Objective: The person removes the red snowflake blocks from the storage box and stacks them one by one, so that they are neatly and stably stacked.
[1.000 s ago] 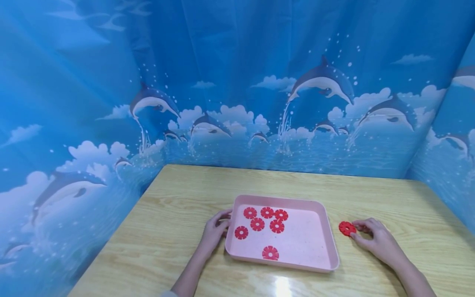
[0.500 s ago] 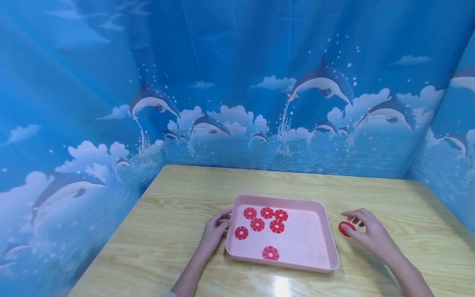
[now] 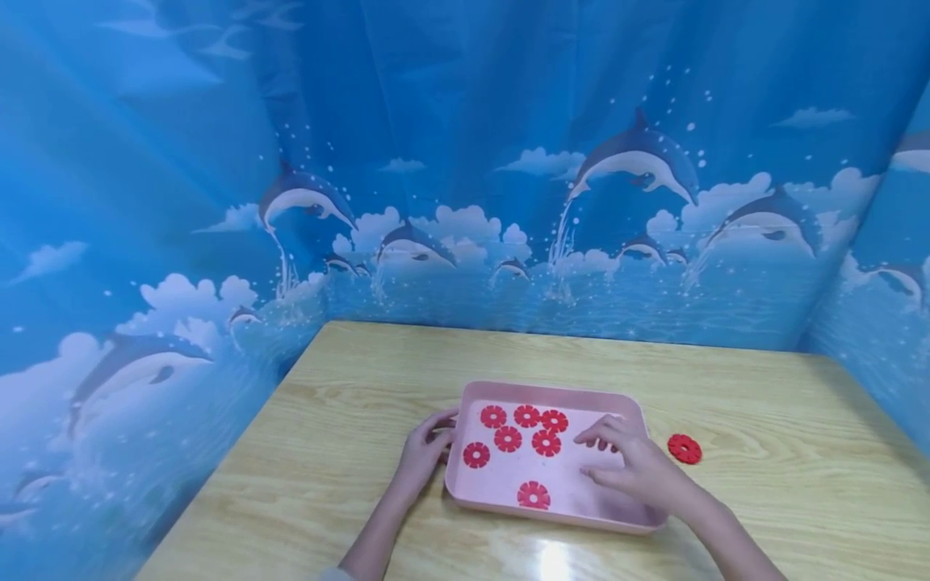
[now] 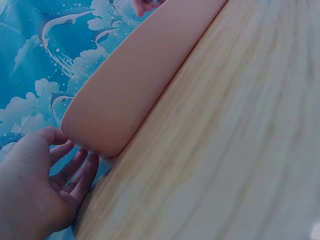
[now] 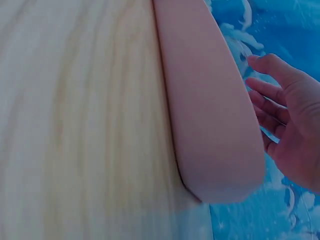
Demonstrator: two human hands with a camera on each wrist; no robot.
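A shallow pink tray [image 3: 552, 520] holds several red notched discs, most toward its left half, with one red disc [image 3: 534, 495] by the near wall. My left hand [image 3: 421, 452] rests at the tray's left side; in the left wrist view, the hand [image 4: 40, 180] has its loosely bent fingertips against the tray's end wall [image 4: 115, 95]. Over the right part of the tray hovers my right hand [image 3: 639, 468], thumb and fingers spread apart with nothing between them. Another red disc [image 3: 684, 449] lies on the table, right of the tray and behind my right forearm.
The tray stands on a light wood-grain table [image 3: 349, 403]. Around the table's back and sides hangs a blue curtain [image 3: 465, 161] printed with dolphins and clouds. A bright light reflection shows near the front of the table.
My right hand has let go of the red disc on the table, lifted, and moved left over the tray. The disc stays on the table. My left hand has kept its place.
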